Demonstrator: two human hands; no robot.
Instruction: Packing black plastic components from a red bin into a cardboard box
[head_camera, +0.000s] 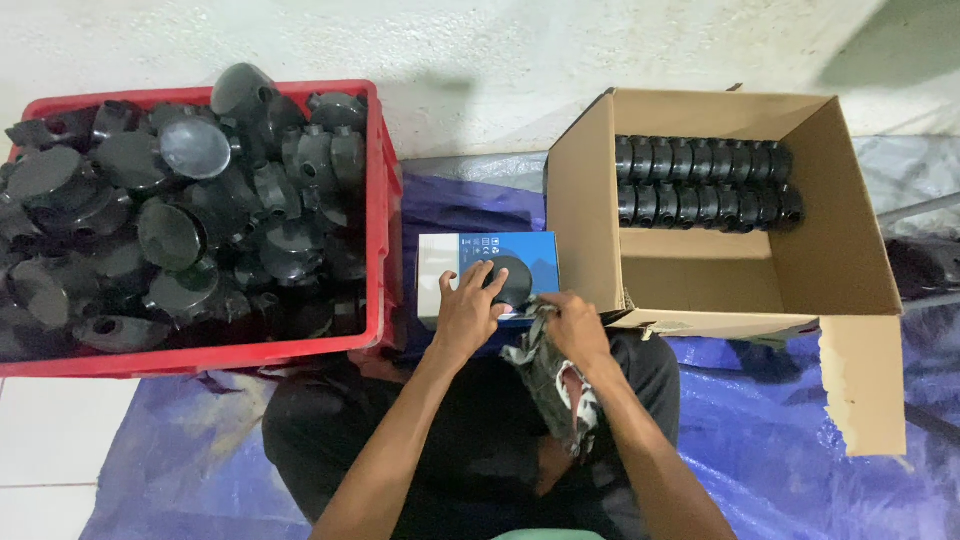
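We see the left hand (466, 308) with its fingers spread, fingertips resting on a round black plastic part (512, 280) that sits on top of a small blue and white box (488, 272). The right hand (577, 325), just at three o'clock from the left, has its fingers curled around a patterned rag (560, 380) that hangs down over the lap; the fingertips reach toward the lower edge of the black part, though we cannot tell whether they touch it. Both forearms come up from six o'clock, over the dark trousers of the person, who sits cross-legged on a blue tarp (760, 420).

The small box lies on the ground at twelve o'clock from the hands, wedged between two larger containers. At nine to ten o'clock from the hands stands a red plastic crate (382, 200), heaped to the rim with loose black round parts (190, 230) of the same kind, lying at every angle. At two o'clock stands an open cardboard box (800, 270), its flaps folded outward, one long flap hanging down at four o'clock. Inside it, against the far wall, we see two neat rows of black parts (705, 182) packed side by side; the near half of its floor shows bare cardboard.

The tarp spreads under the person and under the cardboard box, and a pale concrete floor (480, 50) runs along twelve o'clock.
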